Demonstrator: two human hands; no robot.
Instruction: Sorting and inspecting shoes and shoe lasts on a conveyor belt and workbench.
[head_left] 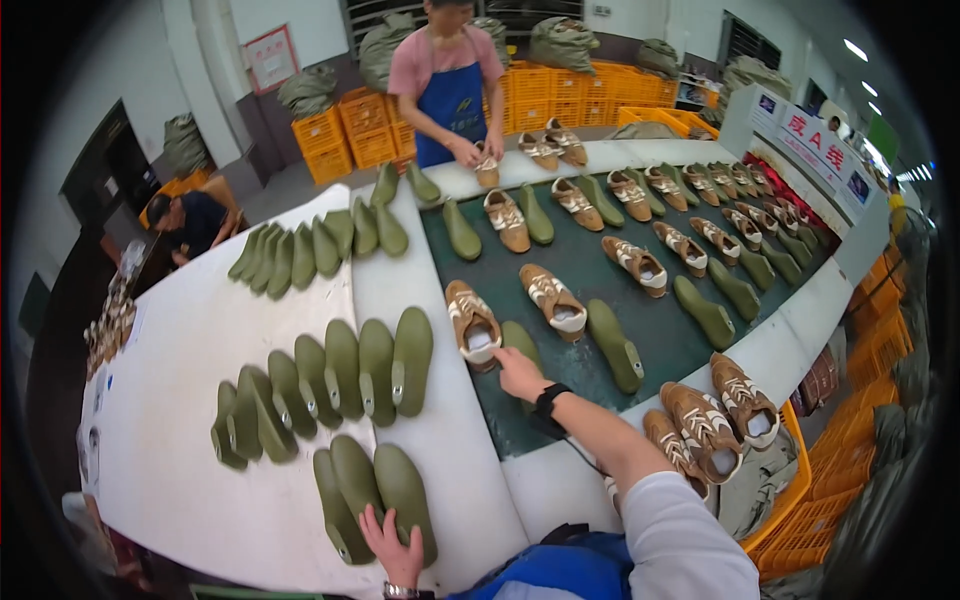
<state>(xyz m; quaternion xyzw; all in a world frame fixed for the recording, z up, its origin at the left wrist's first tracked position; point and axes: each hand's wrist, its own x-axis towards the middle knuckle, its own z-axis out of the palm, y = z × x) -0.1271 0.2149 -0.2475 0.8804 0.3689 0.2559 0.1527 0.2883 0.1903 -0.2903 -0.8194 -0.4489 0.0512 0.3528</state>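
Note:
My left hand (395, 548) rests with fingers apart on a green shoe last (404, 490), one of three lying together at the near edge of the white table. Reaching out over the dark green belt, my right hand (525, 377) has its fingers bent together at the white heel of a brown sneaker (470, 318) with white stripes and laces. Its thumb is hard to make out. Beneath and beside that hand lies another green last (518, 342), partly covered by it. A second brown sneaker (552, 300) sits just right of these.
More lasts (342, 368) stand in rows on the white table (180, 400). Sneakers and lasts line the belt (500, 415). Several sneakers (703, 425) stand at its near right edge, beside an orange crate (790, 490). Across, a person in a blue apron (450, 105) handles a sneaker.

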